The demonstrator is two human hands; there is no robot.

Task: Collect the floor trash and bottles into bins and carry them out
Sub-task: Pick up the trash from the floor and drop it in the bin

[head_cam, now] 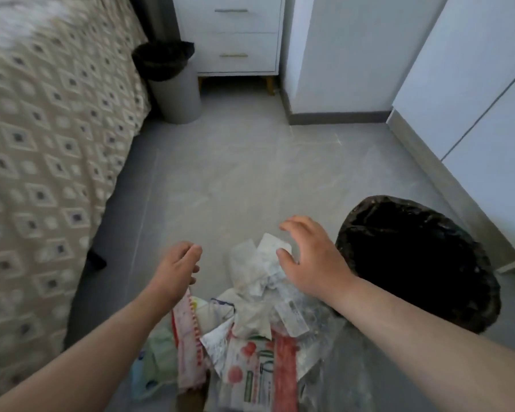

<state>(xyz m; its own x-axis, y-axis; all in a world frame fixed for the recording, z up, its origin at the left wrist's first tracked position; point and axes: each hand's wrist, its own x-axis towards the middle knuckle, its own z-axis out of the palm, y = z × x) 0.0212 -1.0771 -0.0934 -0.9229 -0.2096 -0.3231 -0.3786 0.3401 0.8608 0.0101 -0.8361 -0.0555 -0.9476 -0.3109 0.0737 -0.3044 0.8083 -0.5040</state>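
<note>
A heap of floor trash (250,331) lies at the bottom middle: crumpled white paper, clear plastic, and red-and-white and green wrappers. My left hand (177,269) has its fingers curled round the top edge of a red-and-white wrapper (188,340) at the heap's left side. My right hand (312,257) hovers over the crumpled white paper (262,263) with fingers spread, the thumb touching the paper. A bin lined with a black bag (419,263) stands open just right of the heap. A second grey bin with a black liner (173,81) stands far back by the bed.
A bed with a patterned cover (42,144) fills the left side. A white drawer unit (238,34) stands at the back, and white cabinet doors (473,114) run along the right. Grey tiled floor (235,173) stretches between the heap and the far bin.
</note>
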